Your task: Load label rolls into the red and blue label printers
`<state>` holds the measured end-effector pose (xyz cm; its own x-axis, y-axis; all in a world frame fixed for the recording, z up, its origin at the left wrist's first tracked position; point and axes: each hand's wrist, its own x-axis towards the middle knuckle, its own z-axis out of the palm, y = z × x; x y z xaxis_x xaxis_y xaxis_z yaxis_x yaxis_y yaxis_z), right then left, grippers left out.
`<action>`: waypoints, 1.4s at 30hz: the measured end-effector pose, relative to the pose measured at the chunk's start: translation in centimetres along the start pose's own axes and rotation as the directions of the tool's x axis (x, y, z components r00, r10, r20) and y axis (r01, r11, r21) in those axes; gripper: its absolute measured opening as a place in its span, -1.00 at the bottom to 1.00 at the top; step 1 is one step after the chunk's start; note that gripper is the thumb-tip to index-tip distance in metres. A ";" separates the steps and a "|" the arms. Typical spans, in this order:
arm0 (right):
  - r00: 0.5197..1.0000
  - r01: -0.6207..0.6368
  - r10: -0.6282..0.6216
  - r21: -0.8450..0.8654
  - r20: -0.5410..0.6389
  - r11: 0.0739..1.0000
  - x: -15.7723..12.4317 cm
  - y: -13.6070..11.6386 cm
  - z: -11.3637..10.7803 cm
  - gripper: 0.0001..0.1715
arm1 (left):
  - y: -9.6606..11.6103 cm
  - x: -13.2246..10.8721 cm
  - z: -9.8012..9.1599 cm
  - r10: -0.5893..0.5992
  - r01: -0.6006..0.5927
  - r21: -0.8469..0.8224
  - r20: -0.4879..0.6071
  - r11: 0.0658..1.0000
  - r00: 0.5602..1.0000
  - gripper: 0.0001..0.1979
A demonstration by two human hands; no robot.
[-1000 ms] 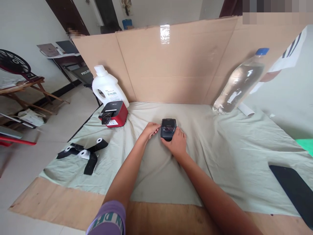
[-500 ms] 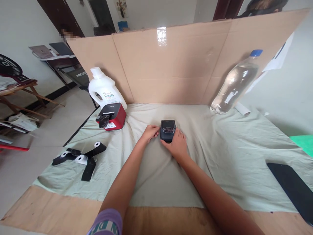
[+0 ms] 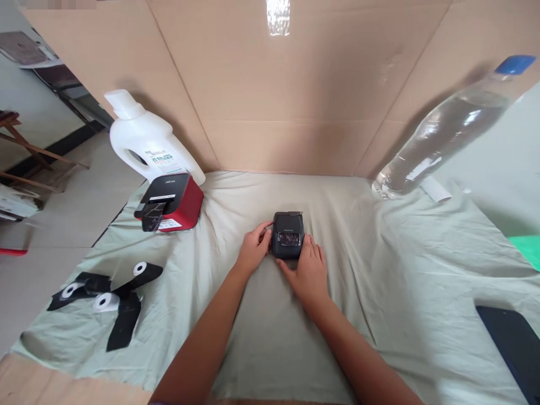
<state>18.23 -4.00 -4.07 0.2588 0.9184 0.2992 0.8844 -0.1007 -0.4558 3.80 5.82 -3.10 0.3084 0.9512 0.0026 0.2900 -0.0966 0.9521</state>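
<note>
A small black box-shaped device (image 3: 288, 235) with a dark shiny window on its front half rests on the green cloth. My left hand (image 3: 254, 247) is at its left side, fingers bent and fingertips against its edge. Along the right side and near corner lies my right hand (image 3: 307, 273), its thumb below the front edge and its fingers on the right side. Both hands hold the device between them. To the left stands a red and black printer (image 3: 179, 203) with a dark strip coming out of its front.
A white jug (image 3: 154, 140) and a leaning water bottle (image 3: 442, 140) stand before the cardboard panel (image 3: 291, 84). Paper rolls with black strips (image 3: 106, 302) lie at left. A black phone-like slab (image 3: 512, 346) and a white tube (image 3: 436, 189) are at right.
The view has tilted down and come closer. My left fingers now touch the device's left side, and its top part looks slightly shifted, with a thin edge showing at the back.
</note>
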 end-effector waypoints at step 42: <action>0.999 -0.014 0.013 -0.023 -0.042 1.000 1.2 -0.5 0.1 -0.02 | -1.0 0.6 -1.6 0.201 -0.176 0.358 -0.034 0.917 0.979 -0.64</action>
<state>18.06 -2.87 -3.55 0.2859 0.9003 0.3283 0.8894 -0.1217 -0.4407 2.30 6.99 -3.57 0.3295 0.9218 0.2042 0.5363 -0.3607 0.7630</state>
